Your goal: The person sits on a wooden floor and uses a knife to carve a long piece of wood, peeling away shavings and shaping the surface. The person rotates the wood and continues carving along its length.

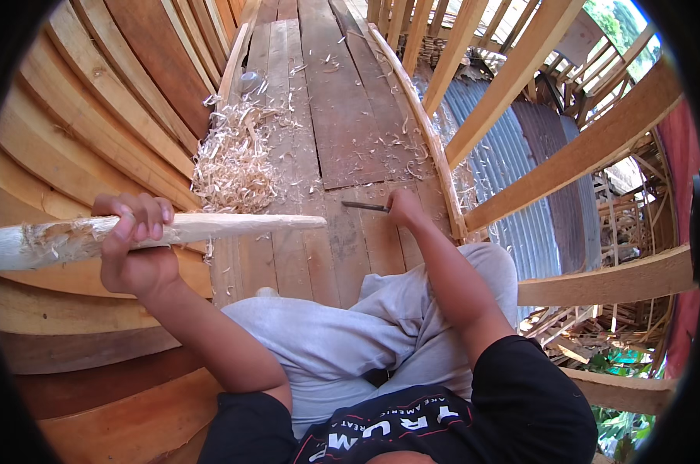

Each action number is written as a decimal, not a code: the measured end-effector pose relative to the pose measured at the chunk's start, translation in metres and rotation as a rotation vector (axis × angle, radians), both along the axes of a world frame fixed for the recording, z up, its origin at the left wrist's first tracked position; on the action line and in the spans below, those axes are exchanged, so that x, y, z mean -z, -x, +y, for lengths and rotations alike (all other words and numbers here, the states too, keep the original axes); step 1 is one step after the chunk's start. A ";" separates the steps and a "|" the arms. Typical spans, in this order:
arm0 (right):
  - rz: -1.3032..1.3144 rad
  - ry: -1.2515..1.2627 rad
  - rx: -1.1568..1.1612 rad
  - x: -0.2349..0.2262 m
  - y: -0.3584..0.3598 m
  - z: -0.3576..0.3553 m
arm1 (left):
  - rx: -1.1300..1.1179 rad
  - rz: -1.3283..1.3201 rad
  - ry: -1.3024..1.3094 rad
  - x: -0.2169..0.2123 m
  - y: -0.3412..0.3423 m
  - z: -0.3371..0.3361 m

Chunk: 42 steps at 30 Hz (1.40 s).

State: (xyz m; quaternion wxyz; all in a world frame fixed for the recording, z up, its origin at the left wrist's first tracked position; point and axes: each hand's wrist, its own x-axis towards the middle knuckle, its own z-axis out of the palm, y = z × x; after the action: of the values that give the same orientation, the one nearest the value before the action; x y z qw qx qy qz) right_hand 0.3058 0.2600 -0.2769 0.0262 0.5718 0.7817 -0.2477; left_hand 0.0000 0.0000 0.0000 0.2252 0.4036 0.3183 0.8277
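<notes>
My left hand (139,246) is wrapped round a pale, peeled wooden pole (234,224). The pole lies roughly level across the left half of the head view and tapers to a blunt tip right of the hand. Rough brown patches show on its thicker part, which runs out of view at the left. My right hand (405,209) is closed on the handle of a knife (365,206). Its dark, narrow blade points left, above the floorboards and apart from the pole's tip. Most of the knife handle is hidden in my fist.
A heap of curled wood shavings (238,158) lies by the plank wall (95,116) on the left. More curls scatter over the floorboards (342,100). A small clear container (249,81) sits beyond the heap. Wooden railing slats (504,77) stand at the right, with corrugated roofing (512,162) below.
</notes>
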 end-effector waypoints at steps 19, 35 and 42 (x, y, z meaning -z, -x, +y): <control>0.392 -0.127 0.139 -0.041 0.004 -0.001 | 0.082 0.079 -0.164 0.020 -0.010 0.029; 0.667 0.373 -0.028 -0.054 0.053 -0.041 | 0.059 0.097 -0.066 0.051 -0.057 0.074; 0.432 0.466 0.112 -0.059 0.061 -0.046 | 0.020 0.131 -0.115 0.056 -0.060 0.083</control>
State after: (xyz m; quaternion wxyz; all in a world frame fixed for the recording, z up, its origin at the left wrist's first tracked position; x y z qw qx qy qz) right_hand 0.2452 0.2136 -0.2182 -0.0239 0.5267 0.6586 -0.5368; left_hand 0.0601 0.0825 -0.0556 0.1887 0.4722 0.2803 0.8141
